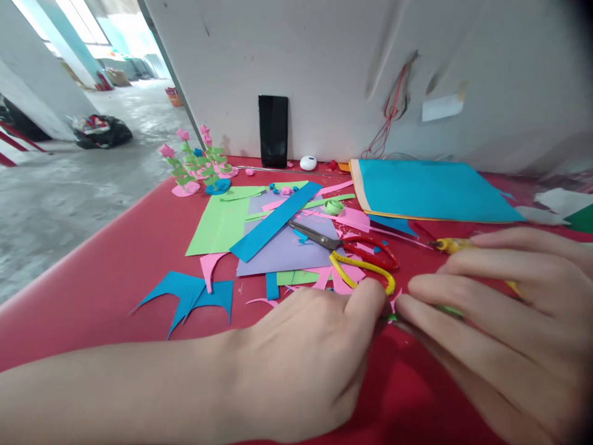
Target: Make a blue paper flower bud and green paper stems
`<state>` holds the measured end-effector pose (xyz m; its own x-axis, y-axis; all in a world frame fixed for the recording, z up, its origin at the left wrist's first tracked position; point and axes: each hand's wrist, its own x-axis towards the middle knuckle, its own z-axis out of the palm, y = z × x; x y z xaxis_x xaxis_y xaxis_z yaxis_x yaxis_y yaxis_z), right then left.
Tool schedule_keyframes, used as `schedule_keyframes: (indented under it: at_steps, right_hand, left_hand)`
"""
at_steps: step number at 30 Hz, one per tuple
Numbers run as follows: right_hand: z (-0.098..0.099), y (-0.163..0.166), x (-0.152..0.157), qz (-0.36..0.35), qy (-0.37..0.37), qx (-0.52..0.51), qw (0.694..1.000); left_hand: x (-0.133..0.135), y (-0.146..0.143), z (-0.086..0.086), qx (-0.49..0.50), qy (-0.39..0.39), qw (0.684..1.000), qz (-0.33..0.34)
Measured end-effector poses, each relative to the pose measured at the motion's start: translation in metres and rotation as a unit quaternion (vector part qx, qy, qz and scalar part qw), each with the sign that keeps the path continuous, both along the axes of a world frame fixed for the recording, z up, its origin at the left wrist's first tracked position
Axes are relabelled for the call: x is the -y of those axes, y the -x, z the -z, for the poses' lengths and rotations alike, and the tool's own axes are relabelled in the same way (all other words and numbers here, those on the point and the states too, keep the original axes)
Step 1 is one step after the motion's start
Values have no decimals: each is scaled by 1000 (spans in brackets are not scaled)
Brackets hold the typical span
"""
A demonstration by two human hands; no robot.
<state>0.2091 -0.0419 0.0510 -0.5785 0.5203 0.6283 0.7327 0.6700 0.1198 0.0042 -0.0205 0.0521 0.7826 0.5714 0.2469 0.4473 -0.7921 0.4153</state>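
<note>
My left hand (315, 358) lies low over the red table (115, 272), fingers pinched together at a small green paper piece (393, 317). My right hand (500, 334) meets it from the right, fingers closed on the same green strip (448, 310), with a pink scrap just beside the fingertips. Just beyond the fingertips lie scissors (345, 246) with one red and one yellow handle loop, blades pointing left. A yellow-handled tool (451, 245) pokes out behind my right fingers.
Cut paper covers the table's middle: a green sheet (217, 225), a lilac sheet (287, 250), a blue strip (273, 221), blue offcuts (189, 296). A blue paper stack (435, 190) lies at the back right. Paper flowers (197, 164), a black phone (273, 131) against the wall.
</note>
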Motion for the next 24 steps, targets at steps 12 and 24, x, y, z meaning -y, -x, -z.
schedule_keyframes:
  at_steps: [12,24]
  right_hand:
    - [-19,10,1,63,42,-34,997]
    - [-6,-1,4,88,102,-138,981]
  left_hand:
    - [-10,-1,-2,51,-75,988,128]
    - [-11,0,-9,77,-49,987,131]
